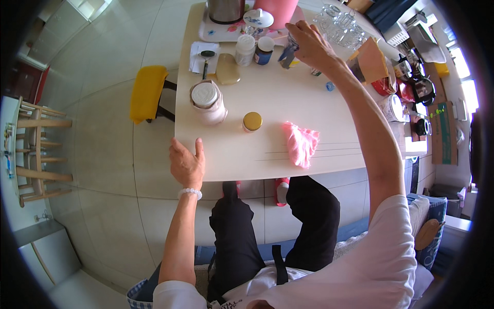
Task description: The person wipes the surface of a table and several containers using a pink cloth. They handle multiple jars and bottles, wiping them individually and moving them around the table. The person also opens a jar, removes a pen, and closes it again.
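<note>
My left hand is at the table's near left corner, thumb and fingers apart, with nothing in it. Whether it touches the tabletop is hard to tell. My right hand reaches to the far side, its fingers curled around the top of a small container with dark and yellow markings. The palm and fingers hide much of that container. Left of it stand a blue-labelled jar and a white-lidded jar. Nearer me are a gold-lidded jar, a cloth-wrapped jar and a crumpled pink cloth.
A floral tray at the back holds a metal vessel, a pink container and a lidded cup. Upside-down glasses stand to its right. A facial roller lies far left. A yellow stool is beside the table.
</note>
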Motion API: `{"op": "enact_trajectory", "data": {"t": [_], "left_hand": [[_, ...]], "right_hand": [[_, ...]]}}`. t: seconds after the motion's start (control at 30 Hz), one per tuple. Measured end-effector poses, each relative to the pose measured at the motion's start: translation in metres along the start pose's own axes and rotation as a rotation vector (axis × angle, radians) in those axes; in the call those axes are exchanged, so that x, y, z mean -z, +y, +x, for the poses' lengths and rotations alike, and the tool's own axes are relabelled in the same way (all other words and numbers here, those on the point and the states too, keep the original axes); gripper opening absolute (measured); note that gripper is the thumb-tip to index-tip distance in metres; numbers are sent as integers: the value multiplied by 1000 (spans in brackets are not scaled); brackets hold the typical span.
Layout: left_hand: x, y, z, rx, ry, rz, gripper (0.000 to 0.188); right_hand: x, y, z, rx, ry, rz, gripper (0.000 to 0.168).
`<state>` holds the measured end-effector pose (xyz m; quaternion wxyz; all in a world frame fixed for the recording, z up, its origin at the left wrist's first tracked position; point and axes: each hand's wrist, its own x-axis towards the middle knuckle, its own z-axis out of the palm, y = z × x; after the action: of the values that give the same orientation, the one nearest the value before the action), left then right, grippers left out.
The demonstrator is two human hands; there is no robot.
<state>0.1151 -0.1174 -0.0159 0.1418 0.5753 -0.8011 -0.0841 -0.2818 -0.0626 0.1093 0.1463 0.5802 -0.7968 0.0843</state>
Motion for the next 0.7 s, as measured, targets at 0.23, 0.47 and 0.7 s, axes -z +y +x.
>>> {"op": "enact_trajectory", "data": {"t": [0.23, 0.47, 0.7], "left_hand": [[2, 2, -2, 15, -21, -20, 74], [4, 2, -1, 19, -50, -6, 75], [6, 5, 2, 45, -81, 2, 76]], "right_hand": [[-26, -6, 21, -21, 19, 51, 67], [-23, -8, 10, -56, -25, 33, 77], [-35, 1, 2, 69, 145, 38, 91]]}}
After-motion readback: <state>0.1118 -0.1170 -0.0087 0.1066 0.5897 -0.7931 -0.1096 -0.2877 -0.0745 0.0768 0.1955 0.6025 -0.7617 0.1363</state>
